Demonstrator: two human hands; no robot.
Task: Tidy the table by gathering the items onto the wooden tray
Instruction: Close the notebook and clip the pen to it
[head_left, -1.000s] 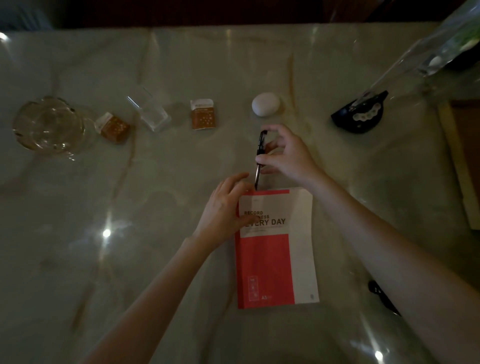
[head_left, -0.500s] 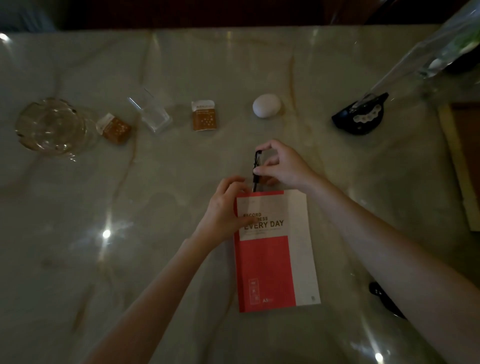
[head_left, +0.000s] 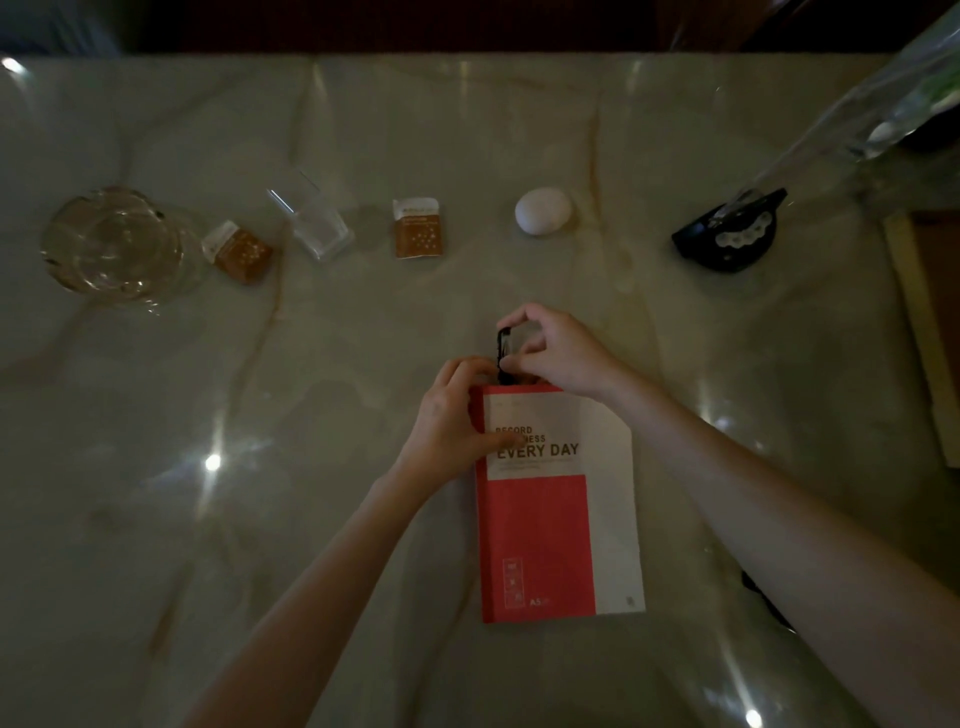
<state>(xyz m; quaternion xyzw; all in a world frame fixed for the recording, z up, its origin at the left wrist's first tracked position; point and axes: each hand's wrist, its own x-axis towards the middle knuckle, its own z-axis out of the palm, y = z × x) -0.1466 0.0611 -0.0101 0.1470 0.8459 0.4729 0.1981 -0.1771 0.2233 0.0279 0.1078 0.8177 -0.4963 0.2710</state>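
Dim light, marble table (head_left: 156, 519), view from above.

Right hand (head_left: 558, 351): grip closed on a black pen (head_left: 503, 356), thumb and forefinger pinched at its upper end, remaining fingers curled beside the barrel. Pen stands near upright at the far edge of the notebook (head_left: 558, 504); lower end hidden at that edge, so contact there cannot be told.

Left hand (head_left: 449, 431): grip clamped on the notebook's far left corner, thumb flat on the cover over the printed title, fingers curled over the top edge and touching the pen's lower part.

Notebook: red and white cover, lying flat near the middle of the table toward the near edge, spine to the left.

Row toward the far edge, left to right: glass bowl (head_left: 111, 244), brown packet (head_left: 239, 252), clear plastic box (head_left: 311, 218), second brown packet (head_left: 418, 228), white egg (head_left: 543, 210), black holder (head_left: 727, 234) with a clear plastic bag (head_left: 852, 119) rising from it. All well apart from both hands.

Wooden tray (head_left: 930, 332): only a pale edge shows at the right edge of the table.
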